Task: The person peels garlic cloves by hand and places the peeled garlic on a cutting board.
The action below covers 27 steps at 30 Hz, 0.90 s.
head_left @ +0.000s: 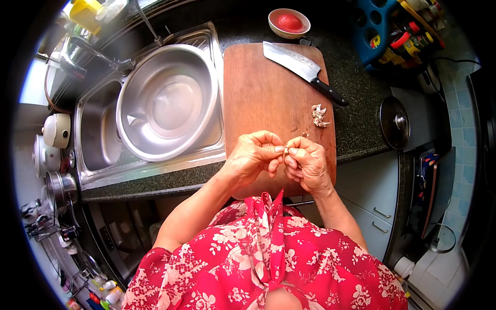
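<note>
Above the near part of a wooden cutting board [258,98], my left hand [253,156] and my right hand [308,164] meet fingertip to fingertip. Both are closed in a pinch on one small pale garlic clove [285,151], mostly covered by the fingers. A little pile of garlic cloves [319,115] lies on the board just beyond my right hand. Farther up, a cleaver [297,66] with a black handle rests across the board's far right corner, its handle pointing toward the right edge. Tiny dark scraps [306,135] lie near my right fingers.
Left of the board, a large steel basin [175,103] sits over the sink [101,132]. A bowl with a red object [289,23] stands behind the board. At right are a pot lid [394,122] and a blue rack [369,31] with bottles.
</note>
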### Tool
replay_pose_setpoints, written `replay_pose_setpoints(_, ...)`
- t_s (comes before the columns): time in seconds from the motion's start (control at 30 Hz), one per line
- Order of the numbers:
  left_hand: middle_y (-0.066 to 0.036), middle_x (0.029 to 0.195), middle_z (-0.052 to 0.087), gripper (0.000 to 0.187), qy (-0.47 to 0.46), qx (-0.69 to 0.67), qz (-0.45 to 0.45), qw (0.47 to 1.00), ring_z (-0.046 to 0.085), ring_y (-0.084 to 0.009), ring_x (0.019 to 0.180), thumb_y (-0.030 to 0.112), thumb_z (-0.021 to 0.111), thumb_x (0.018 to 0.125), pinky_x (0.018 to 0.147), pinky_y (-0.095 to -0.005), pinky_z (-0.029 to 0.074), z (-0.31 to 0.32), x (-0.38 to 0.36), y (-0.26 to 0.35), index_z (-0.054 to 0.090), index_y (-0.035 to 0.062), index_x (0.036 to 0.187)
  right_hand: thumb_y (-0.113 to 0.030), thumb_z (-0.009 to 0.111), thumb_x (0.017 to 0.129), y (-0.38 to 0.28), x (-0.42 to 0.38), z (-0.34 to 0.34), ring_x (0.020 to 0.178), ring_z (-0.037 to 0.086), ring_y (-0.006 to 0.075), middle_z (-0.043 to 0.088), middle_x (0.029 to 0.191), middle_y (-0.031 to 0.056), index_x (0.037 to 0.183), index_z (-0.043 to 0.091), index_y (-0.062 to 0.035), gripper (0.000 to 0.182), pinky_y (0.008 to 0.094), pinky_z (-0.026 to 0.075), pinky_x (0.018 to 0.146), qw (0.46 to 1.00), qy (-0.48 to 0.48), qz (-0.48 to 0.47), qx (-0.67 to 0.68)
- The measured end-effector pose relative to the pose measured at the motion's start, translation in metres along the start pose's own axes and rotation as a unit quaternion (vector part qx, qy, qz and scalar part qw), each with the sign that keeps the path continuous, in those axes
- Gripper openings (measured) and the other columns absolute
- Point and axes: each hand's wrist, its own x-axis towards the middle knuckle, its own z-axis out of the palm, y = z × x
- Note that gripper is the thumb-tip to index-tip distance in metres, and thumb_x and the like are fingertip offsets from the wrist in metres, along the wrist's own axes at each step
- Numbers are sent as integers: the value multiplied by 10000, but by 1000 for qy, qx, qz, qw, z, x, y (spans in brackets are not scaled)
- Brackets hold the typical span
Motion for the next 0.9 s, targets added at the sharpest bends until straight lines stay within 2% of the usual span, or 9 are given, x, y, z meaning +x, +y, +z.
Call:
replay_pose_setpoints(0.23, -81, 684, 598, 69, 50, 156, 60, 985, 559, -137, 503, 27, 610, 769, 448, -224, 450, 9, -2, 3, 581, -11, 819, -82, 485, 844, 4, 2, -2, 388, 338, 40, 460, 570, 7, 809, 521, 1, 97, 171, 279, 343, 973, 36, -77, -216)
replay_pose_setpoints(0.37, -79, 673, 603, 95, 43, 191, 51, 979, 565, -137, 506, 22, 636, 744, 460, -204, 426, 8, -2, 7, 582, -7, 818, -82, 485, 844, 4, 2, -4, 391, 345, 39, 462, 565, 5, 819, 525, 2, 97, 168, 277, 344, 977, 32, -68, -199)
replay_pose_setpoints(0.43, -79, 677, 604, 97, 45, 170, 51, 983, 567, -136, 512, 17, 636, 740, 465, -203, 423, 7, -2, 5, 582, -6, 818, -72, 480, 845, 0, 1, -5, 400, 360, 34, 467, 563, 4, 833, 531, 6, 95, 166, 279, 348, 1000, 9, 2, -27)
replay_pose_setpoints(0.47, -79, 680, 604, 100, 47, 149, 53, 986, 568, -135, 517, 13, 636, 736, 470, -202, 420, 6, -1, 4, 582, -5, 818, -72, 480, 845, 0, 1, -6, 400, 360, 34, 467, 563, 4, 833, 531, 6, 95, 166, 279, 348, 1000, 8, 2, -27)
replay_pose_setpoints(0.67, -82, 690, 598, 60, 27, 179, 107, 978, 573, -138, 546, -5, 611, 741, 498, -223, 443, -1, -4, -2, 587, -15, 795, -68, 488, 843, 2, 4, -2, 458, 404, 27, 512, 580, -10, 829, 584, -17, 110, 166, 304, 398, 968, 38, -44, -245)
replay_pose_setpoints(0.73, -93, 692, 603, 52, 51, 279, 153, 947, 569, -149, 536, 12, 600, 725, 512, -251, 452, -4, -6, -2, 605, -12, 770, -62, 482, 838, 0, 4, 6, 499, 435, 31, 515, 597, -13, 854, 581, -9, 114, 166, 324, 428, 945, 41, -47, -320)
replay_pose_setpoints(0.8, -122, 665, 593, 76, 108, 492, 356, 787, 566, -176, 529, 54, 595, 700, 517, -284, 455, -8, -3, -10, 618, 7, 754, -88, 489, 840, 0, 5, 8, 504, 432, 35, 495, 601, -22, 863, 575, -7, 120, 170, 324, 433, 930, 64, -39, -361)
replay_pose_setpoints(0.83, -156, 639, 561, 107, 117, 466, 315, 819, 559, -202, 536, 101, 611, 676, 528, -309, 456, -4, -6, -11, 624, 34, 758, -110, 492, 845, 3, 6, 2, 487, 414, 30, 481, 598, -33, 870, 576, -9, 133, 168, 312, 422, 927, 56, -35, -370)
replay_pose_setpoints(0.9, -174, 604, 542, 45, 117, 453, 365, 805, 536, -234, 513, 73, 618, 638, 493, -341, 427, -10, 8, -30, 586, 45, 624, -128, 486, 859, 6, 9, -5, 434, 369, 17, 440, 549, -52, 887, 574, -12, 147, 163, 270, 383, 939, 62, -17, -337)
